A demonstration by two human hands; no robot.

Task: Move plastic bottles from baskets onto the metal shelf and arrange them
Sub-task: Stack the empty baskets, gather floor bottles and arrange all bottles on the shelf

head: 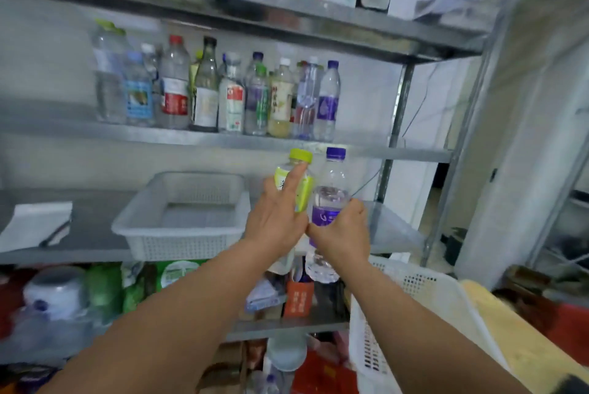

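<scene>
Paper sheet (35,224) is lying at the left end of the metal shelf (204,138), one board below the stocked one. White basket (178,234) is sitting mid-board, its front wall overhanging the front edge. On the board above, a row of bottles (207,94) is standing upright, running from left of centre to near the right post.

Left hand (277,212) is holding a green-capped bottle (304,189) upright in the air, just right of the basket and in front of the shelf. Its fingers are wrapping the body, the forefinger reaching up toward the cap.

Right hand (341,231) is holding a purple-capped bottle (331,189) upright, just beside the green one, fingers clamping round its purple label. Both caps are reaching the front edge of the stocked board.

A second white basket (414,285) is showing at lower right, under the right forearm.
</scene>
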